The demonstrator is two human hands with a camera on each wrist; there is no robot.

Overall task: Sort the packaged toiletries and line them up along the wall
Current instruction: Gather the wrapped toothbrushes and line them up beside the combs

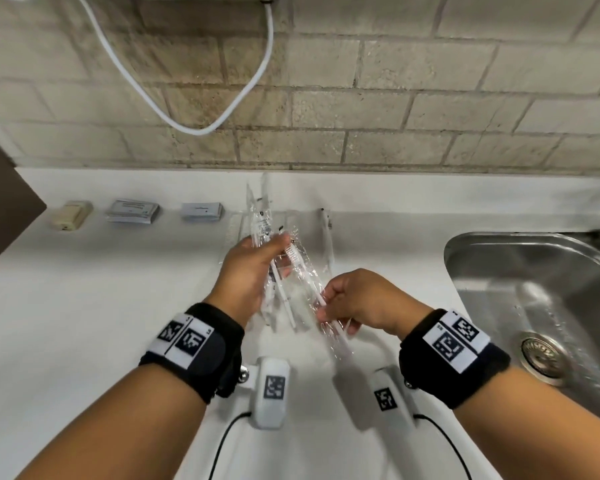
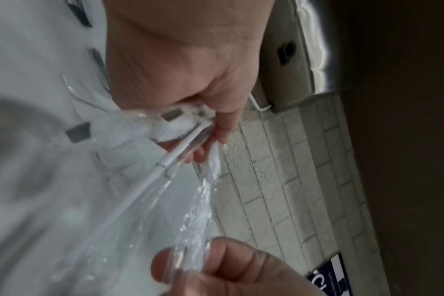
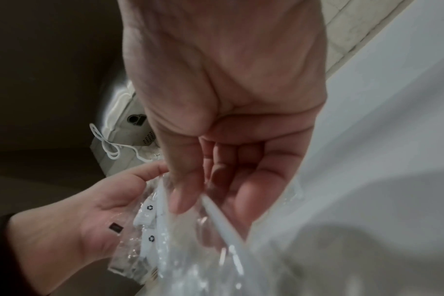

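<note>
My left hand (image 1: 274,252) grips a bundle of several clear-wrapped white toothbrushes (image 1: 262,216), held above the white counter (image 1: 84,289). My right hand (image 1: 326,308) pinches the lower end of one wrapped toothbrush (image 1: 303,271) that slants out of that bundle. The left wrist view has the left fingers (image 2: 221,128) curled on crinkled plastic (image 2: 165,160). From the right wrist, the thumb (image 3: 180,200) presses a white handle (image 3: 221,218), and the left palm (image 3: 109,204) cradles the other packets (image 3: 150,220). Along the wall lie a beige packet (image 1: 71,214), a grey-white sachet stack (image 1: 132,211) and a blue-white sachet stack (image 1: 201,212).
More clear packets (image 1: 324,233) lie flat on the counter behind my hands. A steel sink (image 1: 534,289) takes up the right side. A white cable (image 1: 194,128) loops down the brick wall. A dark panel (image 1: 0,188) stands at the far left.
</note>
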